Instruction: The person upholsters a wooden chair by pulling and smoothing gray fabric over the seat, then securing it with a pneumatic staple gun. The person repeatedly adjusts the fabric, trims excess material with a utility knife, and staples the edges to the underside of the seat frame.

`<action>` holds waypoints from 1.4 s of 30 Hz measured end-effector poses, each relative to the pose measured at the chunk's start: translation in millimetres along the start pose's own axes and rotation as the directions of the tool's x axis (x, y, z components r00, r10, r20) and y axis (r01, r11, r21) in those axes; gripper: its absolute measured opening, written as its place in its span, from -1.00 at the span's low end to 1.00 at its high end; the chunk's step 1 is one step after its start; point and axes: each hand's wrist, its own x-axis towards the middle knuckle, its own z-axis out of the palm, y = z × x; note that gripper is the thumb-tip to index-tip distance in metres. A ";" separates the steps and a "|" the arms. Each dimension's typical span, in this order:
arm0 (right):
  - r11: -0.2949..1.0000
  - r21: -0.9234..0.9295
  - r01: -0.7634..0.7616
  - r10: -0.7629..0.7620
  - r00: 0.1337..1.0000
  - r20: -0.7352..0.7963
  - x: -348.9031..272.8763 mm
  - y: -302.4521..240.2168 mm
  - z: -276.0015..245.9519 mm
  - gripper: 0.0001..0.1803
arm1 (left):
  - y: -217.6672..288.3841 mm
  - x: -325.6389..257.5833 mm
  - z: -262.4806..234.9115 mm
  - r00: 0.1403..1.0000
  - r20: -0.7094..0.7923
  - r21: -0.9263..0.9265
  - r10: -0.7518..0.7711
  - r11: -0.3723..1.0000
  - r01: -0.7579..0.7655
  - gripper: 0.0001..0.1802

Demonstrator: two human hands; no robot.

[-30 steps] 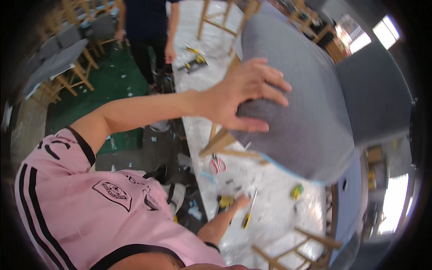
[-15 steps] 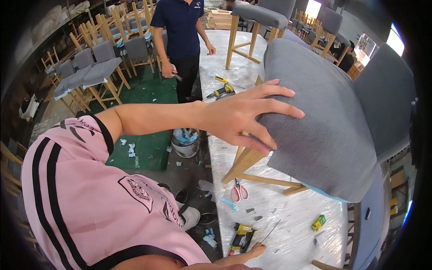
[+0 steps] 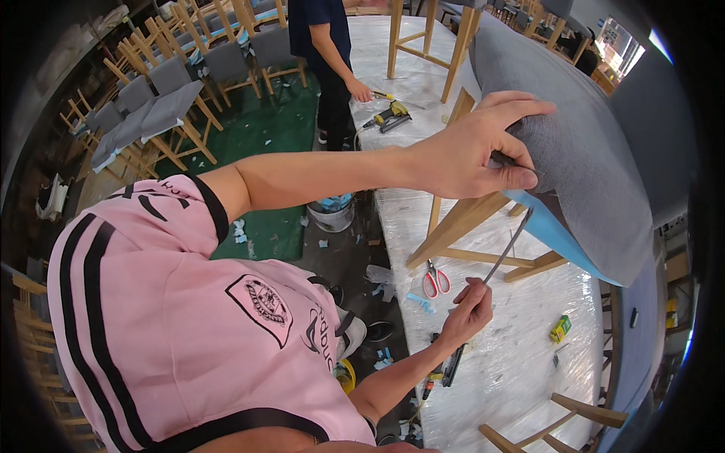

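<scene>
A grey upholstered seat (image 3: 574, 98) on wooden legs (image 3: 457, 230) stands on the plastic-wrapped table. My left hand (image 3: 483, 147) pinches the loose grey fabric at the seat's near corner, fingers curled over its edge. Light blue foam (image 3: 555, 234) shows beneath the lifted cover. Below it, my right hand (image 3: 470, 311) grips a long thin screwdriver (image 3: 507, 248), its handle mostly hidden in my fist. The shaft slants up, with its tip close to the blue foam; whether they touch I cannot tell.
Red-handled scissors (image 3: 436, 282), a staple gun (image 3: 451, 366) and a small yellow-green box (image 3: 560, 329) lie on the table (image 3: 513, 385). Another staple gun (image 3: 391, 115) lies farther off, near a co-worker (image 3: 321, 68). A scrap bucket (image 3: 332, 215) stands beside the table; grey chairs (image 3: 170, 79) crowd the left.
My right hand has picked up the screwdriver and raised it toward the seat. My left hand has gone from resting spread on the cover to pinching its corner. The co-worker's hand now reaches the table.
</scene>
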 end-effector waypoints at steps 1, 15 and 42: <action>1.000 0.004 0.004 -0.004 1.000 0.003 3.4 1.7 -1.3 -0.50 | 0.8 -1.0 0.6 1.000 -0.004 0.001 -0.003 1.000 0.003 -0.72; 0.972 -0.165 0.166 -0.158 0.986 0.059 57.8 -8.5 1.4 -0.55 | -12.2 -27.5 20.3 0.982 -0.080 0.098 0.172 0.982 -0.164 -0.85; 0.609 -0.458 0.647 -0.625 0.747 0.226 133.3 -15.8 -36.0 -0.65 | -49.3 27.6 28.7 0.928 -0.331 -0.184 0.171 0.953 -0.241 -0.54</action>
